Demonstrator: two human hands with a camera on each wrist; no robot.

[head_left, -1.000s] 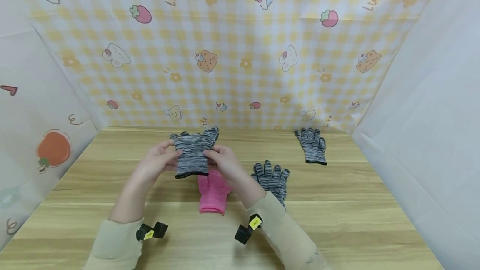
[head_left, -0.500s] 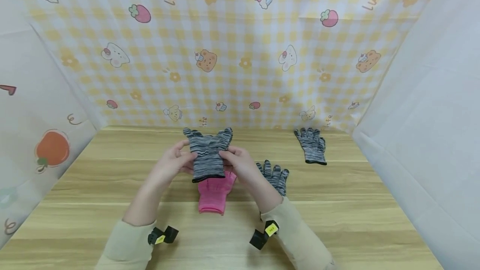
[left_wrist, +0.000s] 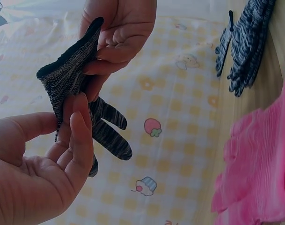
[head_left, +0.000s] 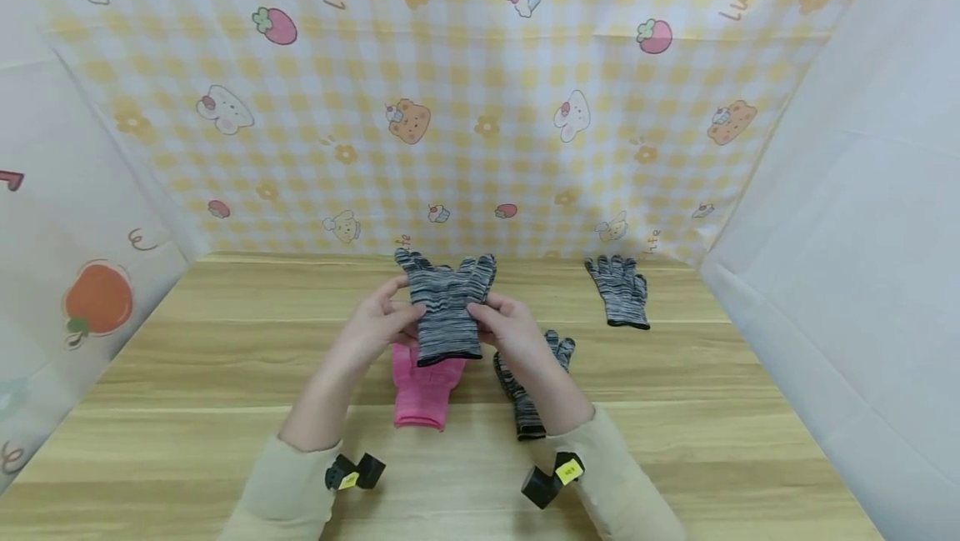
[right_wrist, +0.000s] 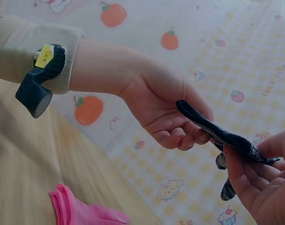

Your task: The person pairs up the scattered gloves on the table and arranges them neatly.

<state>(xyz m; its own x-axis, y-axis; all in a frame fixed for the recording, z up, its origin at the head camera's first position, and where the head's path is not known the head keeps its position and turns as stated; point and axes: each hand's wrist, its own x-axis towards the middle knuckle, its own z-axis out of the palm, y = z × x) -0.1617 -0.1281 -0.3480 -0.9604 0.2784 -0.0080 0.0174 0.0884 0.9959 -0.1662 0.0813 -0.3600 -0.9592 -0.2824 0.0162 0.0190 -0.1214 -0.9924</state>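
A grey-and-black striped knit glove (head_left: 448, 312) hangs above the table between both hands, its black-edged cuff toward me and its fingers pointing away. My left hand (head_left: 377, 323) pinches its left side between thumb and fingers. On the opposite side, my right hand (head_left: 516, 326) pinches it the same way. In the left wrist view the cuff of the glove (left_wrist: 72, 70) is stretched flat between the two hands. Below it on the table lies a pink glove (head_left: 422, 395), its upper part hidden by the held glove.
Another striped glove (head_left: 528, 408) lies partly under my right forearm. A further striped glove (head_left: 621, 295) is at the back right of the wooden table (head_left: 675, 441). A checked yellow cloth (head_left: 480, 66) stands behind, with white side walls.
Both hands have carried the held striped glove to the right, over the table, uncovering more of the pink glove's left side. The gloves on the table have stayed put.
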